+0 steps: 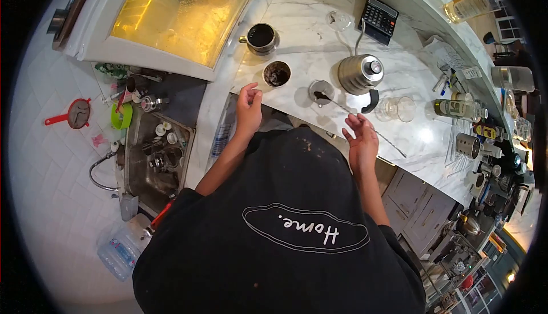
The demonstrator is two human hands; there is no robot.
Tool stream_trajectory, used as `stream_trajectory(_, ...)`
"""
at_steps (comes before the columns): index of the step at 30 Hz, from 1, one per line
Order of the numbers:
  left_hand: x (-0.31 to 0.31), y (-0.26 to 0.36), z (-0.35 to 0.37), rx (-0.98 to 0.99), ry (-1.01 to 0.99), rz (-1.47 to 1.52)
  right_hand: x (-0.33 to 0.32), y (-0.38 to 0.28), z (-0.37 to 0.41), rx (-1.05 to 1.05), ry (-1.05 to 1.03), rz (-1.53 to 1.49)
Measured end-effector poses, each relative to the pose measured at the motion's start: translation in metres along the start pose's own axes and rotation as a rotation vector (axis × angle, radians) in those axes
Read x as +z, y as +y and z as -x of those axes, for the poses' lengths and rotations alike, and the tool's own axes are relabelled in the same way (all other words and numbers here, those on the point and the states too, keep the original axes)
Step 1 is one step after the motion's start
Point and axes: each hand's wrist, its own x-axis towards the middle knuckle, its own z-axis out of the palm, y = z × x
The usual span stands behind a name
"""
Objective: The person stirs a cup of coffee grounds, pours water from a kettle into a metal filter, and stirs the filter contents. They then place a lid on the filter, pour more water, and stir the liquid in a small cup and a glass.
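Note:
My right hand (362, 140) pinches the twisted shaft of a long bar spoon (342, 107). The spoon's bowl end, dark with grounds or liquid, is over a small clear glass (321, 93) near the counter's front edge. My left hand (249, 108) hangs loosely curled at that edge, holding nothing I can see. Just beyond its fingertips stands a cup (277, 74) with dark, wet-looking grounds inside. Behind it sits a metal cup (261, 37) of black liquid. A steel gooseneck kettle (361, 74) stands right of the small glass, with a clear glass vessel (399, 109) beside its handle.
A calculator (379, 20) lies at the back of the marble counter (302, 28). Bottles, including a green one (455, 108), and a metal canister (467, 145) line the right side. On the left are a yellow-lit glass-fronted case (182, 17) and a cluttered sink (137, 171).

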Motion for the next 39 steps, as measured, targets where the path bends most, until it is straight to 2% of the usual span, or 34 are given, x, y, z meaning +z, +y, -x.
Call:
stream_trajectory(7,0.012,-0.005,0.032,-0.050,0.013,-0.029,-0.020,0.019,-0.022,0.043,0.005,0.020)
stream_trajectory(13,0.012,-0.013,0.040,0.000,0.045,-0.011,-0.013,0.032,-0.046,0.083,0.025,0.069)
stream_trajectory(26,0.016,-0.010,0.043,0.000,0.066,-0.035,-0.020,0.029,-0.042,0.077,0.044,0.074)
stream_trajectory(32,0.017,-0.008,0.045,0.007,0.043,-0.067,-0.033,0.024,-0.029,-0.013,0.084,0.083)
stream_trajectory(39,0.004,-0.007,0.029,0.013,0.104,-0.059,-0.011,-0.012,0.013,-0.293,0.073,0.312)
